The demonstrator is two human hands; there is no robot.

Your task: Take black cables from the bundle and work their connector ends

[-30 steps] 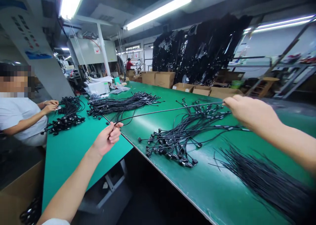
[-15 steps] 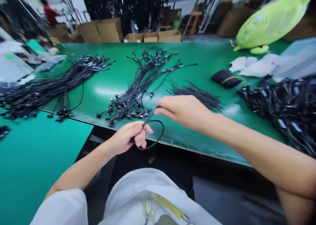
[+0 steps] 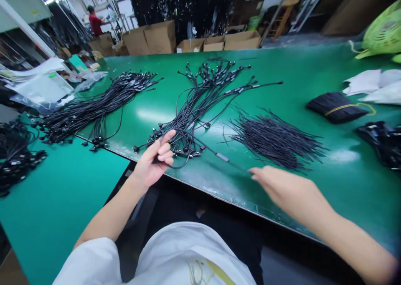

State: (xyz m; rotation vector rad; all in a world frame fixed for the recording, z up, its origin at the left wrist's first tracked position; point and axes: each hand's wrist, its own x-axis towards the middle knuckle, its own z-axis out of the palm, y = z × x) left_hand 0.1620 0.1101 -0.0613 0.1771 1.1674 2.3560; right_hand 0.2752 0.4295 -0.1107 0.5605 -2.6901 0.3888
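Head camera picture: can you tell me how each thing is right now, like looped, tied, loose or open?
Held cable: partly looped, partly pulled out straight.
Left hand: partly curled, holding the cable.
Right hand: pinching the cable, blurry.
Middle cables: loose, crisscrossed.
Thin black strands: loose, spread-out pile.
Black bundle: tied with a yellow band.
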